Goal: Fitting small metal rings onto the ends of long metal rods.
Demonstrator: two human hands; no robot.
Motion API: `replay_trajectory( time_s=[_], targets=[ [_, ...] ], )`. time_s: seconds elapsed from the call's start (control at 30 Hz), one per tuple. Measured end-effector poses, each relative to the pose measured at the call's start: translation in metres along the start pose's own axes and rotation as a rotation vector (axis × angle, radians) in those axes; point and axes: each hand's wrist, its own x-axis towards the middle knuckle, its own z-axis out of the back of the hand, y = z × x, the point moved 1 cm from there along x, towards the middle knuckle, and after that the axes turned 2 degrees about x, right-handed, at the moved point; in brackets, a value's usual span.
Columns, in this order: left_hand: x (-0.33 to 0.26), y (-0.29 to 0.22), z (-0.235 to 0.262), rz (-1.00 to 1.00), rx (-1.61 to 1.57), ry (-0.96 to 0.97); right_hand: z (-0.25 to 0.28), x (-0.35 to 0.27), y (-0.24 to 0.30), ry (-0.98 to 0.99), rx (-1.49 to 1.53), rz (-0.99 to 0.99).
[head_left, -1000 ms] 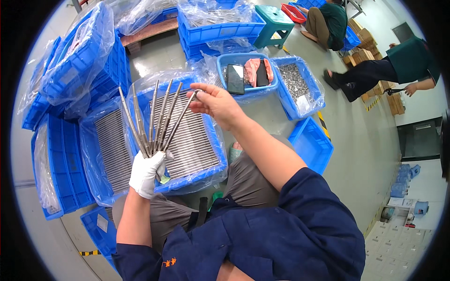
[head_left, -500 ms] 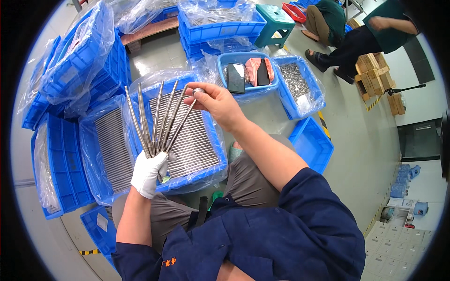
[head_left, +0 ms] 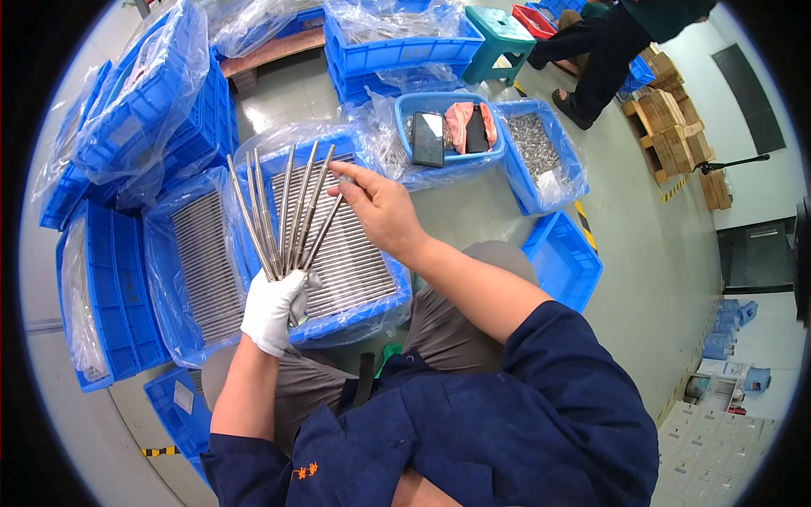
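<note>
My left hand (head_left: 272,311), in a white glove, is closed around the lower ends of several slim metal rods (head_left: 291,221). They fan upward, their upper ends apart. My bare right hand (head_left: 384,215) is at the upper end of the rightmost rod, thumb and forefinger bent toward each other. A bit of grey shows between these fingers, too hidden to name. Below the fan, a blue crate (head_left: 390,297) lined with clear plastic holds rows of similar rods. Another lined crate (head_left: 162,283) of rods adjoins it on the left.
Stacked blue crates (head_left: 127,291) rise at the left. Ahead, a blue tub (head_left: 407,108) carries a phone (head_left: 428,139) and pink cloth (head_left: 459,127), beside a crate of small metal parts (head_left: 532,145). A blue bin (head_left: 564,262) lies at right. A person (head_left: 591,59) stands beyond.
My right hand has come slightly down and turned; the round metal piece seen at its fingers is now mostly hidden. The standing person at the back has shifted left.
</note>
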Motion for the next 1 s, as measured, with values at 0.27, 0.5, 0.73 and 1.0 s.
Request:
replay_trajectory(
  time_s=[0.27,0.5,0.73,1.0],
  targets=[
    [-0.003,-0.008,0.013,-0.007,0.045,0.06,0.02,0.013,0.002,0.378,0.518,-0.283],
    [-0.005,-0.013,0.012,0.071,0.091,0.167,0.049,0.021,0.011,0.518,0.448,-0.456],
    [-0.009,-0.017,0.01,0.08,0.112,0.092,0.074,0.032,0.009,0.366,0.443,-0.305],
    [-0.008,-0.014,0.01,0.125,0.255,0.125,0.067,0.026,0.015,0.511,0.533,-0.271]
  ],
)
